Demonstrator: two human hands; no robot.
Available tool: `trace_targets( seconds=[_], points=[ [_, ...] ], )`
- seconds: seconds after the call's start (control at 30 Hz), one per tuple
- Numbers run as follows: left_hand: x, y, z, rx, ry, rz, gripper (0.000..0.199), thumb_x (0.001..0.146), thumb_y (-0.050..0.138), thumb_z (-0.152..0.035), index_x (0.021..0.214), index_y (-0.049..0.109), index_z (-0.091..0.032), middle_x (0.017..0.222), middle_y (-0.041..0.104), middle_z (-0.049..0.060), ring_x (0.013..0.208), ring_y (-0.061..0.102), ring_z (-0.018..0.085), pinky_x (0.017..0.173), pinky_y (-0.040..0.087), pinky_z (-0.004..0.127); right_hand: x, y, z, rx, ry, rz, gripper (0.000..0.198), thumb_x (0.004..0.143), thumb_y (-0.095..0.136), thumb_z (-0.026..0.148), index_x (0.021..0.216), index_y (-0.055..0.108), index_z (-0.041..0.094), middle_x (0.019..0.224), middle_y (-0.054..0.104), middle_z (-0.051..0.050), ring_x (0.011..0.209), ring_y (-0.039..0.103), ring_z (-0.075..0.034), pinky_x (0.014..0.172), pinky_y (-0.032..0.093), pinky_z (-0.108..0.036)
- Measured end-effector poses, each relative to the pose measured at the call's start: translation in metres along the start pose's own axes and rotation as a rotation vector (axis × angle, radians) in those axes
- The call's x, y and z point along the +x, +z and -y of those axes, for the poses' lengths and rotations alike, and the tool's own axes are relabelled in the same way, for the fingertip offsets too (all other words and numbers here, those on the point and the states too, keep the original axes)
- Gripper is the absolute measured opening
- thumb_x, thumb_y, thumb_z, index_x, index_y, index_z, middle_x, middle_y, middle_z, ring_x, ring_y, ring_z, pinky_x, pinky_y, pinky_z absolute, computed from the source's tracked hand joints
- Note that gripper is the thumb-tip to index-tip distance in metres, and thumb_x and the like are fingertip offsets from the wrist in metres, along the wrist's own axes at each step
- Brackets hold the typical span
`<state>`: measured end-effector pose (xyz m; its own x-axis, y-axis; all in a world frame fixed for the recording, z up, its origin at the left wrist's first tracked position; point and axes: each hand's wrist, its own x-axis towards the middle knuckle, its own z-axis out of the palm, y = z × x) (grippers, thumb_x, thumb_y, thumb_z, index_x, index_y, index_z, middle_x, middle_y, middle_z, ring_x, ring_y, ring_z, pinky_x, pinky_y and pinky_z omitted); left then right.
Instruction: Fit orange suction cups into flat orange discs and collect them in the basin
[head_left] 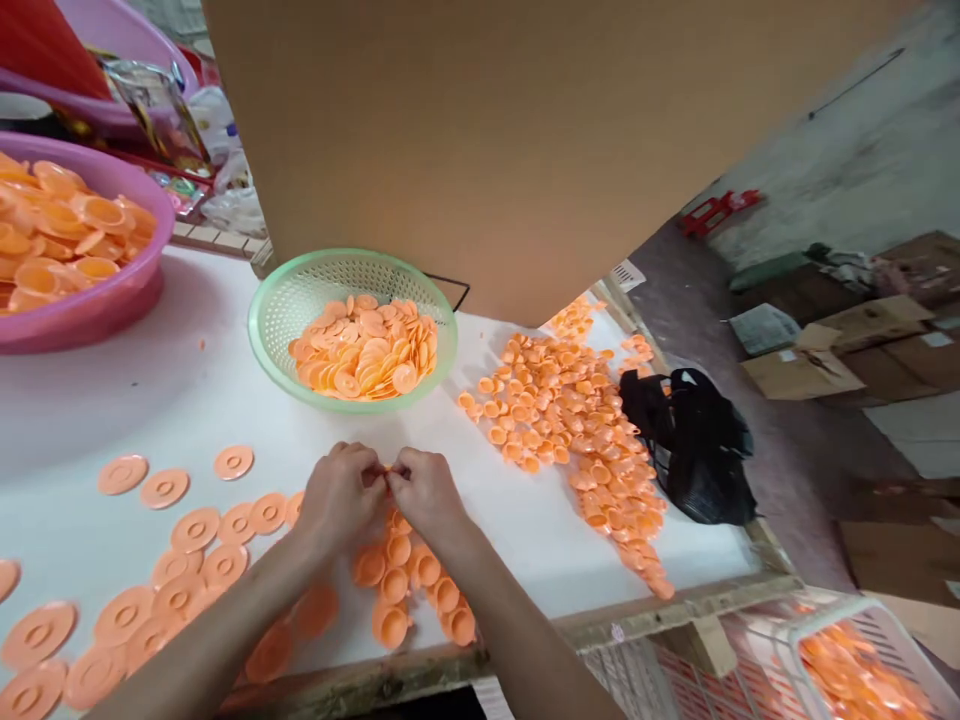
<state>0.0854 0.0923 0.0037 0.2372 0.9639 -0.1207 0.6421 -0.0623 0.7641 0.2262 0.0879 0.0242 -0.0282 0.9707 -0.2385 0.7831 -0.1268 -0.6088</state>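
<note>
Small orange plastic piece (388, 469) is right between both sets of fingertips, mostly hidden, so can't tell its shape. Left hand (341, 492) and right hand (426, 492) are both pinched closed on it. Imo go light and even, wrists clear of the round orange plastic cups (394, 585) between the forearms. Flat orange plastic discs (180, 595) lie leftward, pale-green perforated plastic colander (259, 345) just beyond.

On the table (187, 400), discs (181, 597) at left, heaped cups (562, 400) at right, a basket (296, 295) between and behind them.
</note>
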Motion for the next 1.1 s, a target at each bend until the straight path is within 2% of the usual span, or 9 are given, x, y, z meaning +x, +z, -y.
trace_targets(
  seconds=[0.07,0.13,0.2,0.3,0.43,0.63,0.83,0.97,1.1],
  points=[
    [-0.009,0.009,-0.006,-0.042,0.092,0.062,0.015,0.078,0.054,-0.016,0.072,0.067,-0.02,0.077,0.068,0.002,0.083,0.057,0.021,0.074,0.041,0.033,-0.003,-0.026,-0.007,-0.11,-0.016,0.133,0.015,0.071,0.06,0.013,0.059,0.064,0.02,0.059,0.064,0.0,0.06,0.057,-0.014,0.057,0.037,-0.023],
    [-0.017,0.009,-0.003,-0.166,0.146,0.131,0.02,0.082,0.052,-0.016,0.087,0.071,-0.022,0.086,0.071,0.002,0.087,0.06,0.02,0.077,0.044,0.033,0.006,-0.052,-0.01,-0.178,0.002,0.155,0.016,0.073,0.061,0.014,0.058,0.065,0.019,0.058,0.064,-0.001,0.06,0.059,-0.015,0.058,0.038,-0.023],
    [-0.024,-0.005,0.009,-0.245,0.131,0.147,0.026,0.083,0.05,-0.016,0.097,0.071,-0.023,0.094,0.071,0.004,0.088,0.062,0.018,0.079,0.046,0.031,0.031,-0.069,-0.009,-0.211,0.01,-0.047,0.019,0.079,0.055,0.014,0.065,0.068,0.018,0.068,0.068,-0.004,0.07,0.062,-0.017,0.064,0.041,-0.024],
    [-0.039,-0.041,0.037,-0.131,0.157,0.123,0.021,0.084,0.052,-0.016,0.091,0.071,-0.022,0.093,0.07,0.004,0.088,0.06,0.018,0.078,0.044,0.031,0.084,-0.072,-0.002,-0.251,0.054,-0.324,0.021,0.081,0.053,0.011,0.093,0.071,0.015,0.101,0.07,-0.012,0.094,0.063,-0.022,0.078,0.044,-0.028],
    [-0.062,-0.063,0.057,0.148,0.295,0.185,0.015,0.078,0.061,-0.014,0.084,0.07,-0.025,0.097,0.066,0.002,0.092,0.053,0.019,0.077,0.035,0.034,0.126,-0.06,0.007,-0.216,0.186,-0.268,0.015,0.072,0.059,0.007,0.083,0.07,0.005,0.089,0.069,-0.021,0.087,0.066,-0.029,0.071,0.046,-0.031],
    [-0.038,-0.036,0.053,0.194,0.248,0.029,0.01,0.085,0.063,-0.022,0.092,0.069,-0.025,0.094,0.065,0.003,0.094,0.052,0.02,0.079,0.03,0.037,0.078,-0.041,0.001,-0.045,0.135,-0.146,0.012,0.068,0.062,0.015,0.076,0.071,0.014,0.067,0.069,-0.003,0.062,0.064,-0.016,0.057,0.046,-0.023],
    [-0.015,-0.033,0.057,0.242,0.219,-0.078,0.04,0.07,0.08,-0.027,0.107,0.067,-0.026,0.11,0.065,0.004,0.102,0.053,0.024,0.079,0.029,0.037,0.025,-0.016,0.009,0.354,0.129,0.016,0.011,0.065,0.059,0.018,0.068,0.07,0.018,0.06,0.065,0.001,0.049,0.056,-0.01,0.049,0.045,-0.02],
    [-0.019,-0.028,0.055,0.243,0.189,-0.092,0.018,0.076,0.073,-0.026,0.094,0.07,-0.026,0.1,0.066,0.004,0.095,0.053,0.022,0.078,0.028,0.037,0.019,-0.002,0.016,0.415,0.193,0.046,0.007,0.067,0.059,0.019,0.067,0.065,0.017,0.054,0.059,0.003,0.043,0.052,-0.01,0.043,0.042,-0.019],
    [-0.017,-0.021,0.047,0.167,0.153,-0.123,0.011,0.082,0.067,-0.024,0.092,0.072,-0.025,0.096,0.066,0.004,0.094,0.054,0.02,0.079,0.029,0.037,0.019,0.018,0.021,0.298,0.113,0.035,0.006,0.067,0.059,0.015,0.065,0.064,0.018,0.056,0.06,0.002,0.05,0.054,-0.01,0.049,0.042,-0.019]
  ],
)
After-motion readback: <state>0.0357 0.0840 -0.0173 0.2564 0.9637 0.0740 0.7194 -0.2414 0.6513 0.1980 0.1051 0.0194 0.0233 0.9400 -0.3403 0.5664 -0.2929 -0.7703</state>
